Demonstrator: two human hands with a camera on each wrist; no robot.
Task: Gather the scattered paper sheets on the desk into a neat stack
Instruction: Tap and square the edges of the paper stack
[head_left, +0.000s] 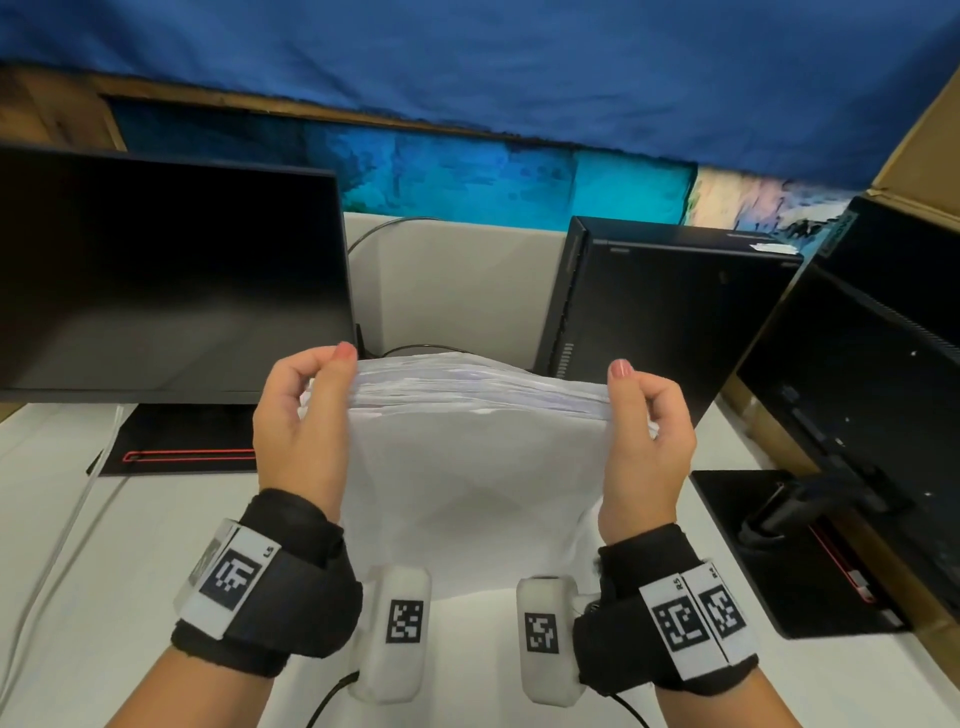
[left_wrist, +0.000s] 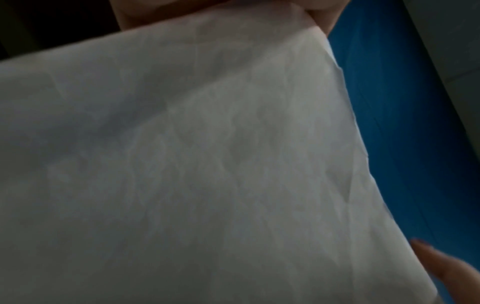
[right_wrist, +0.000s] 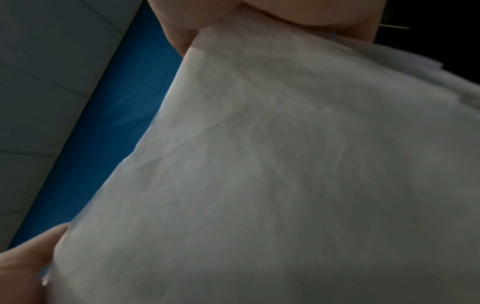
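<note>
Two bare hands hold one thick bundle of white, slightly crumpled paper sheets (head_left: 467, 467) upright above the white surface (head_left: 62, 519), at the middle of the head view. At 9 o'clock of the bundle the left hand (head_left: 301, 415) grips its side edge, thumb on the near face and fingers curled behind; at 3 o'clock the right hand (head_left: 649, 431) grips the opposite edge the same way. Top edges of the sheets fan unevenly between the thumbs. Both wrist views are filled by the dim paper face (left_wrist: 207, 164) (right_wrist: 285, 174), with a fingertip (left_wrist: 446, 267) at its edge. At 10 o'clock stands a dark flat monitor (head_left: 166, 270), at 1 o'clock a black upright computer case (head_left: 665, 312), and at 3 o'clock a second black monitor (head_left: 852, 395).
</note>
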